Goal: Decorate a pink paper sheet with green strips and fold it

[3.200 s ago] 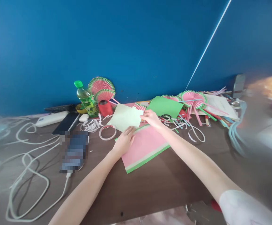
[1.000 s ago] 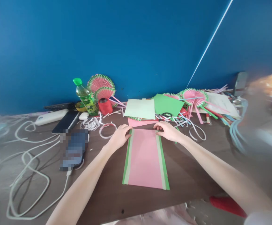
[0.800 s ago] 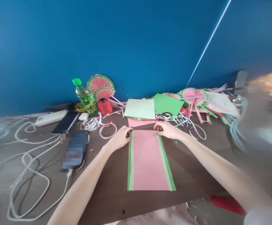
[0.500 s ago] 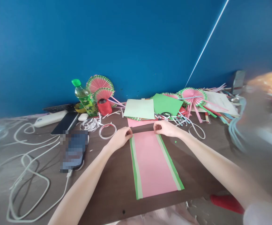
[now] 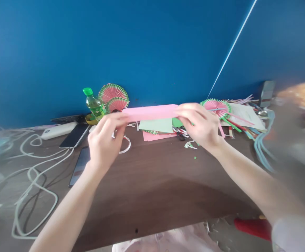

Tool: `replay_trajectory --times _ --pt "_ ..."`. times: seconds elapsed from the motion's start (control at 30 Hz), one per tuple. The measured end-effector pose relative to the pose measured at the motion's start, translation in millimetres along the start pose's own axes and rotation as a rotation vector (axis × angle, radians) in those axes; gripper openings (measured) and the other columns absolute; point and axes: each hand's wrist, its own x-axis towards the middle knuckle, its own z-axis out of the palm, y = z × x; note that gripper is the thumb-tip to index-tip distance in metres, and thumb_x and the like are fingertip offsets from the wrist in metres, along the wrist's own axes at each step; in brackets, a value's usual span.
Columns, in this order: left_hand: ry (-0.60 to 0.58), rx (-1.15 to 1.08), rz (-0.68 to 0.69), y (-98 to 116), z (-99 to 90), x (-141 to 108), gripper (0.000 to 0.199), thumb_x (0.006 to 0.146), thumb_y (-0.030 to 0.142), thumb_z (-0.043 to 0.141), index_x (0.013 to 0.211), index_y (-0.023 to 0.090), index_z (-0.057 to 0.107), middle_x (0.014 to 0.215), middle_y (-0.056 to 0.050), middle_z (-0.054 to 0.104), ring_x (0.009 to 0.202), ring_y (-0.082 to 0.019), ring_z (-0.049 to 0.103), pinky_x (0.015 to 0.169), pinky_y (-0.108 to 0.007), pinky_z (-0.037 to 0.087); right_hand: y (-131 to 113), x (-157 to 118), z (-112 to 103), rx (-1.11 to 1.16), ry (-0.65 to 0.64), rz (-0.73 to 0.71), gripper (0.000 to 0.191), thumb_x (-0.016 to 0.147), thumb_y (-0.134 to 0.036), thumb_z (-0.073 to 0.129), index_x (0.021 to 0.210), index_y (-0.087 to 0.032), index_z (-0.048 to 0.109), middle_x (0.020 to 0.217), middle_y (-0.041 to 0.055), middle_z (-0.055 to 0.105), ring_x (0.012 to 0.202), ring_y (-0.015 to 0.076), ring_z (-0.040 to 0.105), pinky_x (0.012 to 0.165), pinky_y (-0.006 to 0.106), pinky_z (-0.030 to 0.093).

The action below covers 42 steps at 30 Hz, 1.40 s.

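Observation:
A sheet of pink paper is held up above the table, seen nearly edge-on as a narrow band. My left hand pinches its left end between thumb and fingers. At the right end, my right hand grips it the same way. The green edge strips of the sheet are hidden from this angle. Behind and below it lie a pale green sheet and pieces of pink paper.
Finished pleated paper fans lean by the blue wall, with another fan at right. A green-capped bottle, phones and white cables are on the left. Paper scraps lie on the brown table.
Both hands have lifted the pink sheet off the table and raised it toward the camera. It lay flat before, showing its green-striped sides; now only a narrow pink band shows.

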Motion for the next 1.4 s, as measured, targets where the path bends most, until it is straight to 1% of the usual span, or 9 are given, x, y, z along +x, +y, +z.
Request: replay_trajectory --times 0.07,0.13,0.27,0.37,0.57,0.73,0.83,1.17,1.4 --pt "-0.061 0.039 0.121 0.8 -8.4 -23.9 0.006 0.080 0.016 0.053 0.080 0.020 0.057 0.094 0.000 0.067 0.087 -0.013 0.059 0.081 -0.025 0.045 -6.4 -24.0 -1.4 0.006 -0.113 -0.048 0.016 0.088 -0.019 0.045 0.086 -0.024 0.061 0.092 0.0021 0.063 0.078 0.0131 0.058 0.066 0.027 0.044" --pt "-0.242 0.052 0.208 -1.3 -6.7 -55.5 0.008 0.081 0.015 0.052 0.076 0.020 0.055 0.090 -0.001 0.067 0.081 -0.013 0.058 0.076 -0.025 0.045 -9.9 -53.4 4.2 0.007 -0.291 -0.085 0.021 0.088 -0.018 0.042 0.082 -0.023 0.062 0.088 0.0033 0.064 0.074 0.0137 0.058 0.064 0.027 0.043" --pt "-0.604 0.137 0.229 -3.6 12.7 -111.2 0.018 0.086 0.016 0.042 0.075 0.017 0.056 0.078 -0.003 0.064 0.071 -0.014 0.055 0.065 -0.025 0.043 -12.0 -101.8 24.8 0.060 -0.660 -0.117 0.032 0.091 -0.018 0.034 0.078 -0.020 0.064 0.082 0.0059 0.065 0.071 0.0149 0.057 0.064 0.029 0.042" --pt "-0.705 0.186 0.217 -1.9 22.6 -129.1 0.022 0.087 0.018 0.038 0.073 0.017 0.055 0.075 -0.003 0.061 0.070 -0.016 0.053 0.064 -0.027 0.042 -12.6 -115.5 33.0 0.094 -0.787 -0.101 0.033 0.092 -0.025 0.035 0.078 -0.020 0.064 0.081 0.0057 0.065 0.069 0.0156 0.056 0.065 0.030 0.040" --pt "-0.829 0.093 0.063 -2.7 23.8 -123.1 0.023 0.088 0.023 0.038 0.073 0.018 0.053 0.079 -0.004 0.059 0.075 -0.017 0.051 0.070 -0.030 0.041 -16.1 -110.8 29.8 0.235 -0.813 0.050 0.026 0.090 -0.028 0.041 0.079 -0.021 0.064 0.082 0.0046 0.065 0.074 0.0173 0.056 0.070 0.031 0.039" --pt "-0.956 -0.164 -0.227 -8.5 27.8 -104.9 0.016 0.084 0.023 0.044 0.071 0.019 0.053 0.077 -0.002 0.058 0.076 -0.017 0.053 0.069 -0.028 0.041 -10.3 -105.5 35.2 0.498 -0.854 0.485 0.016 0.081 -0.030 0.054 0.070 -0.019 0.057 0.076 0.0015 0.058 0.069 0.0137 0.053 0.064 0.025 0.039" --pt "-1.010 -0.249 -0.313 -13.0 30.7 -96.5 0.016 0.082 0.026 0.045 0.070 0.019 0.055 0.074 -0.001 0.058 0.073 -0.017 0.053 0.068 -0.027 0.040 -3.4 -100.7 39.0 0.596 -0.920 0.637 0.021 0.077 -0.036 0.056 0.068 -0.018 0.054 0.073 -0.0002 0.057 0.066 0.0129 0.052 0.063 0.025 0.038" --pt "-1.155 -0.327 -0.422 -20.7 37.5 -87.9 0.014 0.074 0.029 0.048 0.067 0.018 0.055 0.070 0.001 0.056 0.065 -0.014 0.051 0.060 -0.024 0.035 -7.9 -94.6 39.5 0.499 -1.009 0.596 0.018 0.075 -0.029 0.051 0.061 -0.018 0.048 0.066 -0.0024 0.050 0.059 0.0104 0.044 0.057 0.024 0.032" --pt "-1.257 -0.366 -0.399 -18.9 38.9 -79.2 0.016 0.072 0.028 0.048 0.060 0.018 0.047 0.063 0.002 0.051 0.060 -0.013 0.046 0.055 -0.023 0.030 -7.2 -91.6 39.7 0.494 -1.055 0.559 0.013 0.072 -0.022 0.049 0.060 -0.019 0.043 0.065 -0.0027 0.046 0.058 0.0103 0.042 0.056 0.023 0.032"
